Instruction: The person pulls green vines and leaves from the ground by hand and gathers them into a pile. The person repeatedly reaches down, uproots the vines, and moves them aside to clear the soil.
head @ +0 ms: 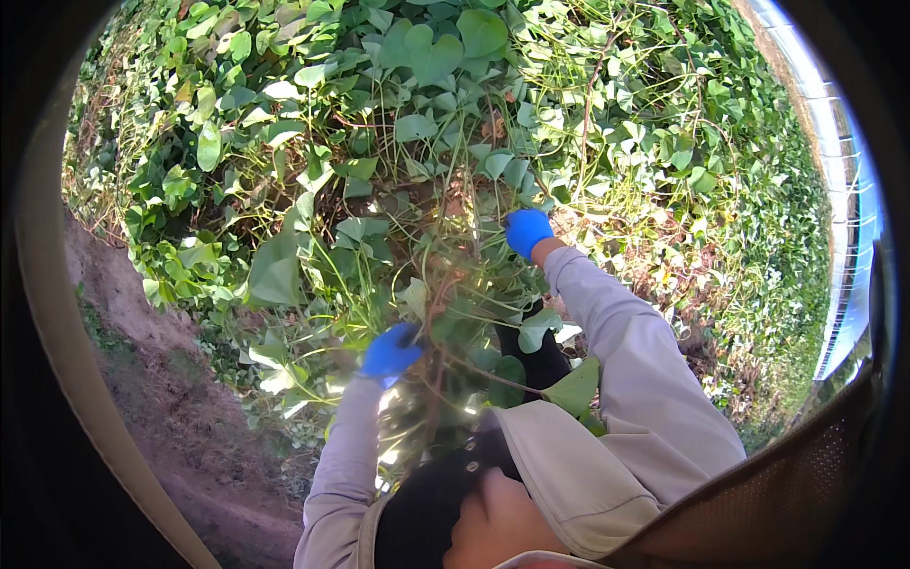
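Observation:
Sweet potato vines (419,128) with heart-shaped green leaves and long stems spread before me. My left hand (389,352), in a blue glove with dark patches at the fingers, is closed at a bundle of reddish vine stems (435,320) lifted close to my body. The stems are slightly blurred. Farther out and to the right, my right hand (528,231), gloved in the same blue, reaches in among the stems and leaves. Its fingers curl, but foliage and the hand itself hide what lies within them.
Bare brown soil (170,398) runs along the left side of the foliage. Dense vines (746,213) continue to the right, up to a strip of blue and white sheeting (849,235). A dark trouser leg (537,355) stands among the leaves below my right arm. A brown brim (71,341) frames the view.

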The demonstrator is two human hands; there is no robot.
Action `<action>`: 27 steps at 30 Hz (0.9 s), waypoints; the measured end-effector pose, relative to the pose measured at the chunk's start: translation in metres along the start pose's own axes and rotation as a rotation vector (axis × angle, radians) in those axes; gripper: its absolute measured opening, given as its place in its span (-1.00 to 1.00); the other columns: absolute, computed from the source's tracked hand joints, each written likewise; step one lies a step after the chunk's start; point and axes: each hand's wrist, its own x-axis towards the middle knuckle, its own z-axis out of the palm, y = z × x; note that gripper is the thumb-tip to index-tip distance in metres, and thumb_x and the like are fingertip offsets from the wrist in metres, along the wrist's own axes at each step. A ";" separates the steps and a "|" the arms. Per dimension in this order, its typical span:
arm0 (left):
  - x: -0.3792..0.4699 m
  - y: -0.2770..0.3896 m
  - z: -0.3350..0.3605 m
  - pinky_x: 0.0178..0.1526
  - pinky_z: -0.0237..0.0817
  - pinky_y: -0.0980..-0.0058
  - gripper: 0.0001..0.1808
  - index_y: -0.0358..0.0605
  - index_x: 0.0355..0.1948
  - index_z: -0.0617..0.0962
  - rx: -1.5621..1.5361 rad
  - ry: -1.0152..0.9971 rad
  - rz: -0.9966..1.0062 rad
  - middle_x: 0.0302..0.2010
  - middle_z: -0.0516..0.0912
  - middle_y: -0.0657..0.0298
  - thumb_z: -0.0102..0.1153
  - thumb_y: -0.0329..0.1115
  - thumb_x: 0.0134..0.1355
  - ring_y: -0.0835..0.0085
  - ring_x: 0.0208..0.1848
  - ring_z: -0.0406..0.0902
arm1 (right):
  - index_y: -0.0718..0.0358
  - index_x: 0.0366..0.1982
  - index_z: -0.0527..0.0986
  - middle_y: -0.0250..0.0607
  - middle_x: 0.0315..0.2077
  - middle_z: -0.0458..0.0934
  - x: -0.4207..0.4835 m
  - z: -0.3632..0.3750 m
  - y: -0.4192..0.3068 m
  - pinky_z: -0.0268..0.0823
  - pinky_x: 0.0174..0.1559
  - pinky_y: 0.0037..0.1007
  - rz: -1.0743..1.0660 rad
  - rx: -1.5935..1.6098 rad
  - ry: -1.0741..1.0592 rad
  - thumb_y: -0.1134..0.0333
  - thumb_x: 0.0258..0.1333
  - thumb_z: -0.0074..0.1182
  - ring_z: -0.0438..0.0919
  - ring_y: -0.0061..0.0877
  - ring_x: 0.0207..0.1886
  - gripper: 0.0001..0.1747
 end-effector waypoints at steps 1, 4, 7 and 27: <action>-0.001 -0.002 -0.002 0.04 0.32 0.43 -0.54 -0.25 -0.02 0.51 0.118 0.021 0.032 -0.11 0.62 0.10 0.16 -0.35 0.01 0.39 -0.07 0.55 | 0.09 -0.20 0.58 -0.10 -0.15 0.58 0.013 0.012 0.005 0.29 0.05 -0.19 -0.103 -0.129 0.054 0.29 0.00 -0.07 0.52 -0.28 -0.03 -0.68; -0.005 -0.014 -0.012 0.02 0.32 0.46 -0.49 -0.30 0.00 0.51 -0.181 0.037 0.099 -0.15 0.62 0.18 0.24 -0.37 -0.04 0.47 -0.09 0.51 | 0.08 -0.20 0.57 -0.16 -0.17 0.58 0.046 0.057 -0.004 0.25 0.10 -0.19 -0.272 -0.157 0.100 0.25 0.00 -0.05 0.51 -0.34 0.00 -0.69; 0.001 -0.033 -0.031 -0.10 0.37 0.42 -0.61 -0.14 -0.01 0.53 -0.110 -0.072 0.120 -0.07 0.59 0.19 0.21 -0.28 0.12 0.42 -0.17 0.54 | 0.13 -0.19 0.52 -0.09 -0.18 0.57 0.045 0.082 -0.008 0.29 0.04 -0.17 -0.346 0.008 -0.273 0.17 0.03 -0.04 0.51 -0.24 -0.02 -0.68; 0.028 -0.065 -0.148 -0.06 0.32 0.55 -0.64 -0.35 -0.09 0.57 -0.139 0.318 -0.148 -0.19 0.64 0.18 0.24 -0.33 0.14 0.50 -0.19 0.52 | 0.21 -0.15 0.55 -0.03 -0.23 0.58 -0.071 -0.085 0.148 0.33 -0.04 -0.32 0.126 0.573 -0.086 -0.15 -0.07 0.20 0.53 -0.25 -0.10 -0.39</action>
